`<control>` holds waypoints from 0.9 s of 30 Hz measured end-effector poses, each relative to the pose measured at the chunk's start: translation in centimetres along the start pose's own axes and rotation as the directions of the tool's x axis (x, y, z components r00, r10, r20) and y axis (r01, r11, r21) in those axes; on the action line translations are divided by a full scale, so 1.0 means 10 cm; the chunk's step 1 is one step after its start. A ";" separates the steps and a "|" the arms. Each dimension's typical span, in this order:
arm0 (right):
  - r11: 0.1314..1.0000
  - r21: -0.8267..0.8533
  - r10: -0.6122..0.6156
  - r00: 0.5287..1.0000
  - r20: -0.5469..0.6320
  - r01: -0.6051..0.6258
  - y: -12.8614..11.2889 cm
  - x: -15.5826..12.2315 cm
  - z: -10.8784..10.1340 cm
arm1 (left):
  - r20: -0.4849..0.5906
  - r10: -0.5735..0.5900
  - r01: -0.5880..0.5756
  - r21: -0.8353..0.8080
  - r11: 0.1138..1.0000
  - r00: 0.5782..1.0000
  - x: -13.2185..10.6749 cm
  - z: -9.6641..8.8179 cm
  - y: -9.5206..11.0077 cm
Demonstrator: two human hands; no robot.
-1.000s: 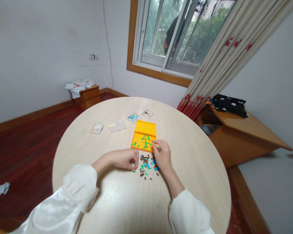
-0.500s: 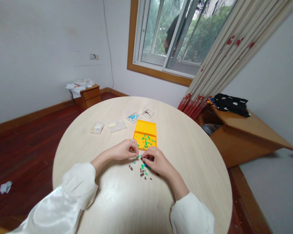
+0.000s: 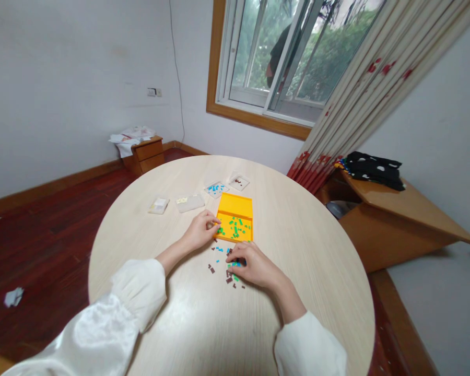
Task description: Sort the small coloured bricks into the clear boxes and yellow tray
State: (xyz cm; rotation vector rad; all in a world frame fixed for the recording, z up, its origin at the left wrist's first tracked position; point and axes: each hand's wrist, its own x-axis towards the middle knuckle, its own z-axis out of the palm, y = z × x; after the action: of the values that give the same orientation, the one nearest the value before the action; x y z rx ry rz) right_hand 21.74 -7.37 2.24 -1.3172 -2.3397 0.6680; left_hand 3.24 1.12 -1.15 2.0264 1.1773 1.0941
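My left hand (image 3: 202, 230) is at the left side of an open yellow box (image 3: 237, 206). Its thumb and index finger are slightly apart, and nothing shows between them. Small green building bricks (image 3: 236, 230) lie scattered inside the box, a few right by the left fingertips. My right hand (image 3: 256, 264) hovers low over a loose pile on the table, thumb and index apart around a green brick. That pile mixes brown bricks (image 3: 229, 280), blue bricks (image 3: 219, 249) and green ones, partly hidden beneath the right hand.
Beyond the box on the round table (image 3: 196, 324) are a clear tray of blue bricks (image 3: 216, 188) and another with brown pieces (image 3: 239, 181). Further left lie a case with pale pieces (image 3: 190, 202) and a small clear case (image 3: 159, 205).
My left hand has moved from the pile up to the box's left side, its pinch loosened. The right hand has shifted slightly down, its thumb and index wider apart.
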 end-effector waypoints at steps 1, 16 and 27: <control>1.000 0.004 -0.001 1.000 0.005 0.001 0.00 0.00 -0.01 | -0.001 0.011 -0.011 0.002 1.000 1.000 0.00 0.00 0.00; 0.898 0.432 0.285 0.859 -0.425 -0.085 0.11 0.09 0.04 | 0.082 0.128 -0.130 0.029 0.991 0.988 -0.06 -0.04 0.17; 0.931 0.360 0.300 0.695 -0.654 -0.062 0.30 0.18 0.06 | 0.426 0.300 -0.343 0.025 0.939 0.854 -0.22 0.03 0.36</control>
State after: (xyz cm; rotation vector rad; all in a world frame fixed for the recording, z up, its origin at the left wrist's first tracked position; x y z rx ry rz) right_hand 22.62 -4.62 0.17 -1.3533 -1.4291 0.4468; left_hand 4.50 -2.50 0.66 2.4433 0.6996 0.6935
